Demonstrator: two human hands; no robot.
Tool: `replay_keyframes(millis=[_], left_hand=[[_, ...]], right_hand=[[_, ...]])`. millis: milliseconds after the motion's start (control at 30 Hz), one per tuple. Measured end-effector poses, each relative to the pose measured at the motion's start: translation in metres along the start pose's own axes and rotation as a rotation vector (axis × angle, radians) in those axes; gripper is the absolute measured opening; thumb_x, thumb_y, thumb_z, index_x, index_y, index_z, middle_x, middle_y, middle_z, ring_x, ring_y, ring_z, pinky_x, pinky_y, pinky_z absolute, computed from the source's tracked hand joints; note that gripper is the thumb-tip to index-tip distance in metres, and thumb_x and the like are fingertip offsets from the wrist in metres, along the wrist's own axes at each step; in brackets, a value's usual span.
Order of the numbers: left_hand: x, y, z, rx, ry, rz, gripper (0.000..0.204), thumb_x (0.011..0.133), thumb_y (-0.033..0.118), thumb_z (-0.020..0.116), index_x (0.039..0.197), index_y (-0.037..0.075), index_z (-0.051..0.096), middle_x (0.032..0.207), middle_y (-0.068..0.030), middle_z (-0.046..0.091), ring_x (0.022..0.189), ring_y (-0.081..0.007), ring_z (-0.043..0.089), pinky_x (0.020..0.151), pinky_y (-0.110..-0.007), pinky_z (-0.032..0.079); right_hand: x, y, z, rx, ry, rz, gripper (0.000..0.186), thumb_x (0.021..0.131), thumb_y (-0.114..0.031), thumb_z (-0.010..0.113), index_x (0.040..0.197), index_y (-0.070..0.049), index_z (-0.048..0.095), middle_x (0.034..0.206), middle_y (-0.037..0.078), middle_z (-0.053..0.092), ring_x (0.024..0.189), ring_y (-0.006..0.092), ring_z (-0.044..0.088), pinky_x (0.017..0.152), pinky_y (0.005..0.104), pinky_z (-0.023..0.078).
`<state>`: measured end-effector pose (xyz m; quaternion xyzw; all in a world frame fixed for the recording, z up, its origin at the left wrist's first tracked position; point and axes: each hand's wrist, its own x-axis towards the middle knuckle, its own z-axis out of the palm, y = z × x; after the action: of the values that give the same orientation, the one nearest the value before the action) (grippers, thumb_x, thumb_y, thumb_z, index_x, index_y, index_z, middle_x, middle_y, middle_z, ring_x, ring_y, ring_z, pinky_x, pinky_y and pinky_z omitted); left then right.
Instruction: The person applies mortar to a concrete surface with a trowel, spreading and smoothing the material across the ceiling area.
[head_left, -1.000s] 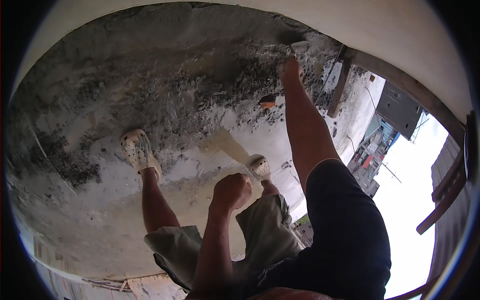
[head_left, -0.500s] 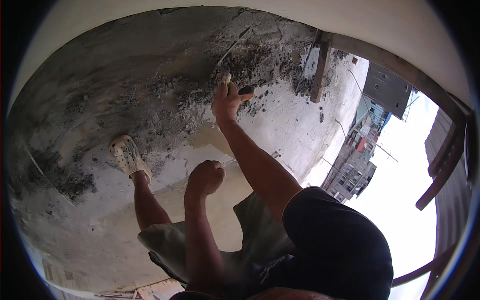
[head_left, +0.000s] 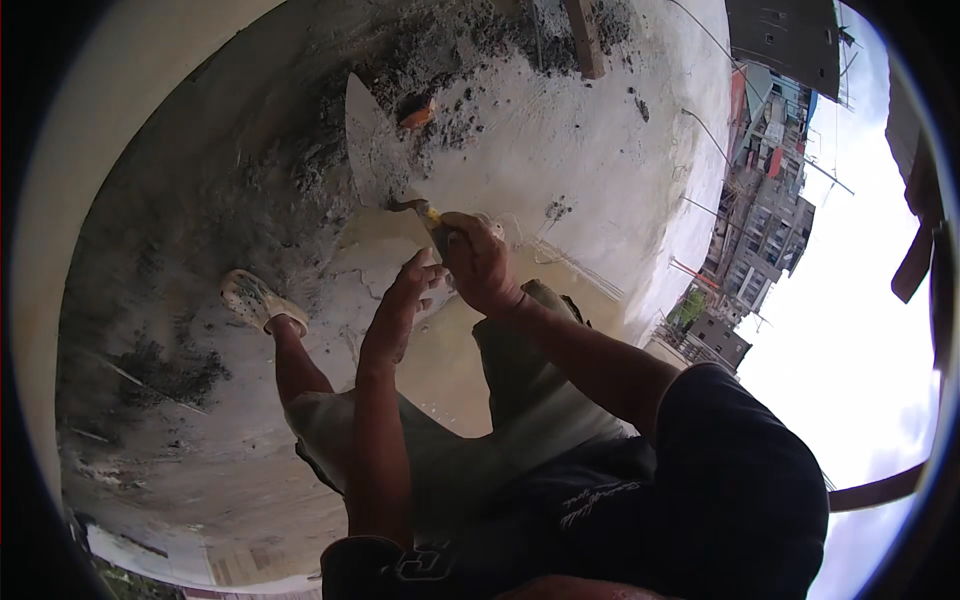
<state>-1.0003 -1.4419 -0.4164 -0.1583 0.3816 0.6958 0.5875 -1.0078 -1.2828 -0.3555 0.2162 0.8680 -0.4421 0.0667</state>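
A pointed trowel [head_left: 370,150] with a broad, pale grey blade lies over the dark, crumbly mortar [head_left: 330,165] on the floor. My right hand [head_left: 480,265] is wrapped round its handle, near the middle of the view. Just left of that hand, my left hand [head_left: 400,305] is raised with its fingers apart and slightly bent, holding nothing. Its fingertips come close to the trowel's handle; whether they touch it I cannot tell. A small orange-red broken brick [head_left: 418,112] sits in the mortar beside the blade.
My foot in a light clog [head_left: 258,300] stands on the mortar-smeared floor at the left. A wooden post [head_left: 585,40] stands at the far side. Thin rods or wires [head_left: 705,135] stick out along the right edge, beyond which buildings [head_left: 765,230] show.
My right hand has drawn back toward me with the trowel, its blade now turned flat to view. The left hand has opened from a fist and moved up slightly. The whole view has shifted.
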Motion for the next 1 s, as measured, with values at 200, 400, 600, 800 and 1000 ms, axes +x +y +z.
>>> replay_keyframes(millis=[200, 400, 600, 800, 1000], left_hand=[[0.046, -0.008, 0.098, -0.165, 0.285, 0.053, 0.050, 0.095, 0.040, 0.054, 0.121, -0.003, 0.050, 0.107, -0.0094, 0.057, 0.099, -0.0167, 0.055, 0.084, -0.032, 0.043], [0.075, -0.039, 0.112, 0.045, 0.477, -0.030, 0.028, 0.091, 0.031, 0.058, 0.092, 0.003, 0.056, 0.067, -0.0022, 0.054, 0.052, -0.0121, 0.050, 0.048, -0.028, 0.040], [0.063, -0.034, 0.126, 0.610, 0.819, -0.073, 0.033, 0.089, 0.032, 0.061, 0.091, -0.001, 0.056, 0.066, -0.0033, 0.052, 0.052, -0.0132, 0.046, 0.049, -0.030, 0.038], [0.089, 0.003, 0.125, 0.950, 0.926, 0.050, 0.038, 0.090, 0.042, 0.060, 0.088, 0.004, 0.056, 0.061, -0.0012, 0.050, 0.048, -0.0092, 0.045, 0.042, -0.028, 0.035], [0.217, 0.096, 0.100, 0.794, 0.823, 0.015, 0.036, 0.090, 0.039, 0.058, 0.093, 0.003, 0.055, 0.065, -0.0015, 0.052, 0.044, -0.0092, 0.044, 0.040, -0.026, 0.035]], right_hand=[[-0.051, 0.047, -0.051, 0.148, 0.002, 0.043, 0.031, 0.088, -0.001, 0.052, 0.118, 0.002, 0.051, 0.106, 0.021, 0.061, 0.093, 0.0338, 0.063, 0.079, 0.0394, 0.050], [-0.106, 0.148, -0.185, -0.486, -0.234, 0.176, 0.042, 0.085, -0.026, 0.059, 0.122, -0.006, 0.053, 0.123, 0.011, 0.058, 0.118, 0.0300, 0.051, 0.093, 0.0471, 0.037], [-0.180, 0.211, -0.265, -0.523, -0.415, 0.248, 0.053, 0.085, -0.038, 0.061, 0.128, -0.008, 0.051, 0.135, 0.011, 0.050, 0.131, 0.0312, 0.039, 0.100, 0.0527, 0.030], [-0.189, 0.261, -0.277, -0.400, -0.274, 0.199, 0.058, 0.085, -0.039, 0.063, 0.131, -0.007, 0.048, 0.138, 0.013, 0.046, 0.133, 0.0317, 0.036, 0.104, 0.0509, 0.027], [-0.184, 0.275, -0.278, -0.306, -0.279, 0.263, 0.054, 0.084, -0.033, 0.065, 0.129, -0.007, 0.049, 0.135, 0.013, 0.050, 0.130, 0.0306, 0.041, 0.103, 0.0463, 0.030]])
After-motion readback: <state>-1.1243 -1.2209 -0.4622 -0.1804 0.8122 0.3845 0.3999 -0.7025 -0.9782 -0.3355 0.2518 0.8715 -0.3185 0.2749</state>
